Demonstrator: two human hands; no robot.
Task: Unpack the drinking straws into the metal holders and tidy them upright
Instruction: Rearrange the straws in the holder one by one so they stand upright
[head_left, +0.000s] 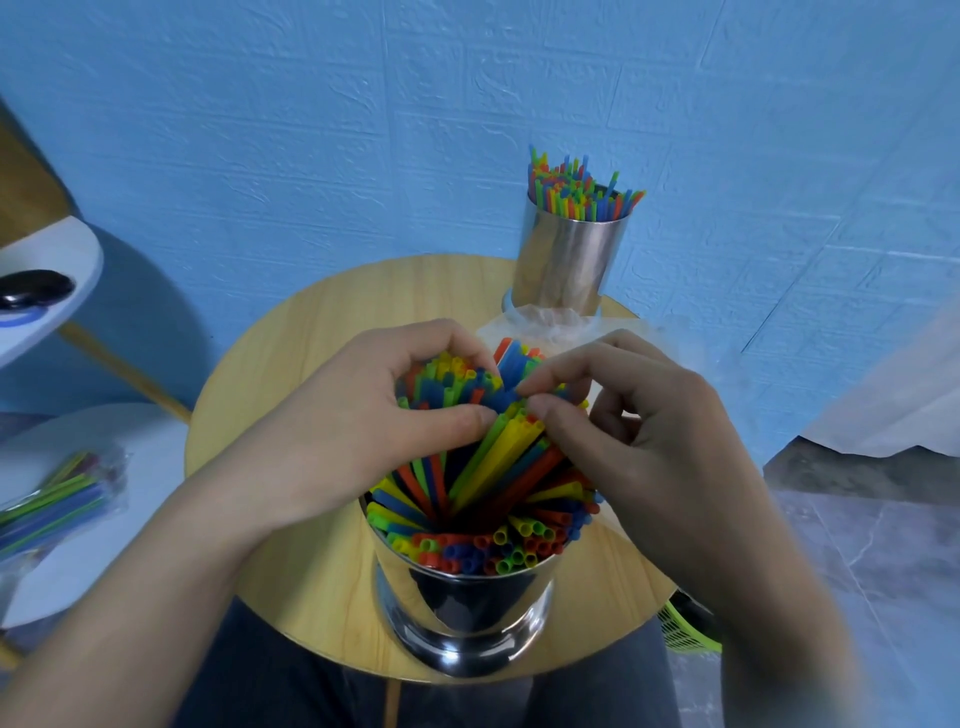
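Observation:
A shiny metal holder (467, 608) stands at the near edge of the round wooden table (311, 322), packed with colourful straws (493, 551). My left hand (363, 421) curls round a bunch of these straws (452, 384) that leans toward the far side. My right hand (639, 431) pinches the tips of some straws beside it, thumb and forefinger together. A second metal holder (569, 254) stands at the table's far edge, filled with upright straws (576, 189).
A crumpled clear plastic wrapper (550, 322) lies between the two holders. On a white round surface at the left lies a packet of straws (57, 499). A blue wall is behind, a green basket (685, 631) sits low at the right.

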